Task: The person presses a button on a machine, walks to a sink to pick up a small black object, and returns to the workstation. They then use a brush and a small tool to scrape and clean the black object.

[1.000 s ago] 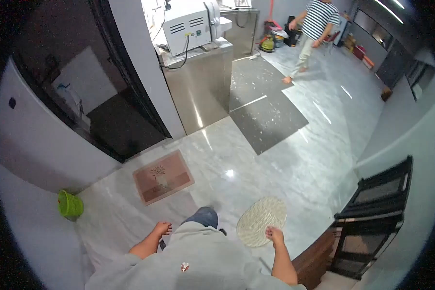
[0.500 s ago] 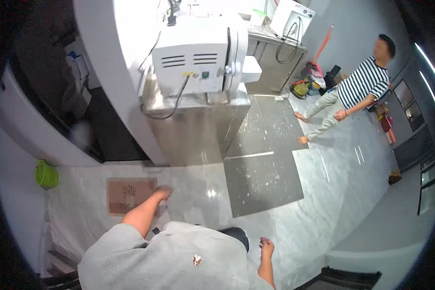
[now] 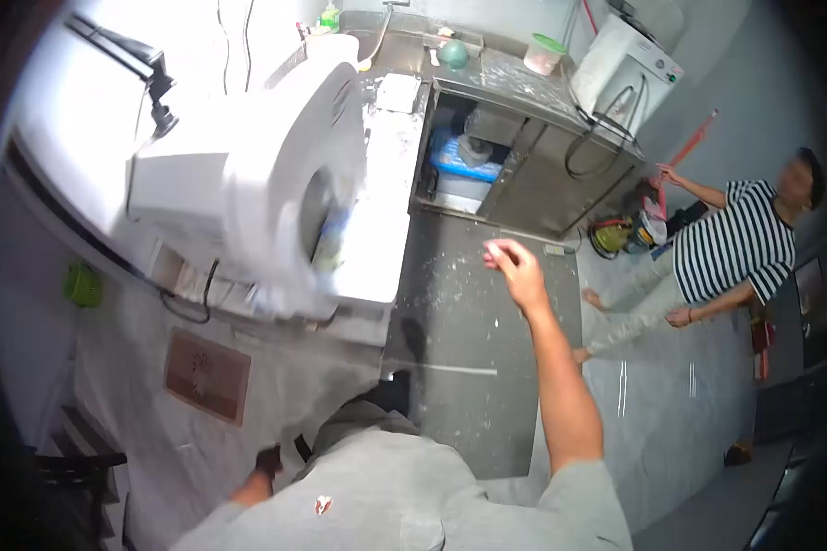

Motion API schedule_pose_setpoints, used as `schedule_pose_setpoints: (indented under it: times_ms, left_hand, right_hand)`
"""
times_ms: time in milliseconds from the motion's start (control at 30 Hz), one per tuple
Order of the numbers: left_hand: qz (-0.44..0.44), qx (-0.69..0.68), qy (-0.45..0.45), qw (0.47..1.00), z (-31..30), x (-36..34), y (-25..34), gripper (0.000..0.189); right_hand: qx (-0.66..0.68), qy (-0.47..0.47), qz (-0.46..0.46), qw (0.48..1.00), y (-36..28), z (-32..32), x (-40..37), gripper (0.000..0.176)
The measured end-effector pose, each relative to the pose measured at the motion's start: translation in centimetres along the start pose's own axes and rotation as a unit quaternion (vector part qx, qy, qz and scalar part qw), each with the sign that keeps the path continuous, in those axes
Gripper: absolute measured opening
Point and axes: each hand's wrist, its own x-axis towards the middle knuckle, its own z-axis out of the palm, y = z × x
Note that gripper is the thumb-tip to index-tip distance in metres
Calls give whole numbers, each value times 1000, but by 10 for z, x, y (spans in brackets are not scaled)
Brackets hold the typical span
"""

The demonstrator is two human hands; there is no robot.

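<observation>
Hands (image 3: 266,462) apart; right (image 3: 516,272) over grey mat (image 3: 469,409)

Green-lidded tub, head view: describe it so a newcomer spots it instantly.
Find the steel counter along the back wall, with the boxy white appliance at its right end. Just left of that appliance, on the countertop, stands a small pale tub. Its flat green lid sets it apart from the rounded teal item farther left.

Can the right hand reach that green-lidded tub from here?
Probably not without stepping closer: the right hand appears above the grey mat, and the green-lidded tub sits on the counter beyond it. Nothing seems to block the way, though.
</observation>
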Motion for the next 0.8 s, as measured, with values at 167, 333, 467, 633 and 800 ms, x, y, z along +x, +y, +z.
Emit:
schedule_pose_setpoints:
  times_ms: [167,333,467,633,800]
  left_hand:
    - [-145,-259,63,953,61,-48,38,49]
    - [-178,-436,137,871,74,-57,159,47]
    - [-202,-554,217,778,68,-54,262,45]
    - [-263,-628,286,675,118,-51,401,43]
    - [-302,-630,273,661,155,-53,542,41]
  right_hand:
    - [111,-115,-1,987,-9,26,167,22]
    - [109,-134,-97,980,-1,56,264,31]
    - [122,-243,-43,961,2,51,350,19]
    - [62,-211,-230,948,19,83,454,34]
    - [-122,-190,-431,874,19,128,528,57]
